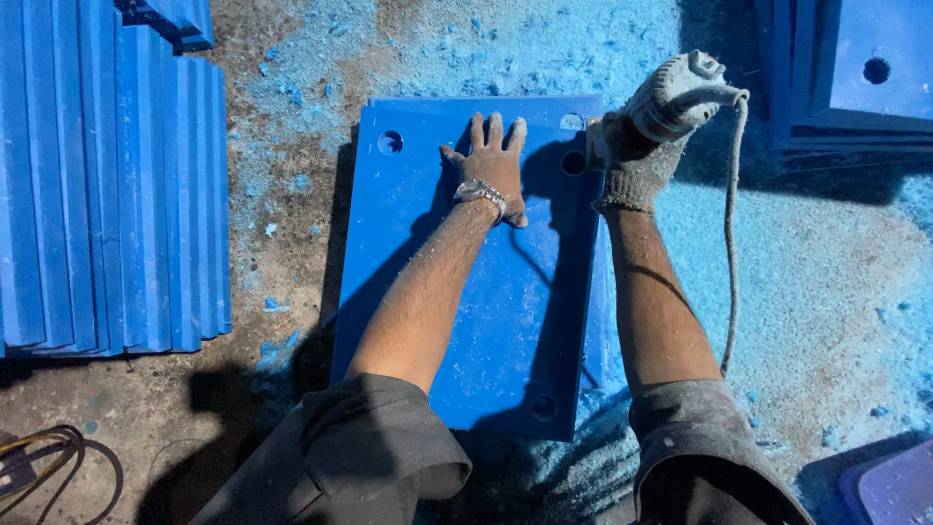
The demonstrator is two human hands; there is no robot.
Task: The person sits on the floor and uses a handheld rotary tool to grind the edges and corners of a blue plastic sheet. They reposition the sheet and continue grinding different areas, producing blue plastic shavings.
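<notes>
Blue rectangular plastic panel with round corner holes (486, 321) lies flat on the shaving-strewn floor, long axis running away from the person; bare left hand (491, 170) presses open-palmed on its far end, while gloved right hand (632, 156) grips a grey corded power tool (675, 92) at its far-right edge.

Bright blue all over here: the flat blue panel (486, 292) is a solid, saturated blue, speckled with pale dust and dotted with dark round holes. The left hand (491, 167) is bare, a silver-toned wristwatch (479, 192) glinting at the wrist. The right hand (637, 160) wears a grey-white knitted glove, grimy and dusted. The power tool (675, 95) shows off-white and grey, its cord (731, 243) a dull beige. The floor (282, 253) is brown-grey, scattered with light blue shavings. The stacked panels (107, 185) are the same deep blue, striped by their edges.
</notes>
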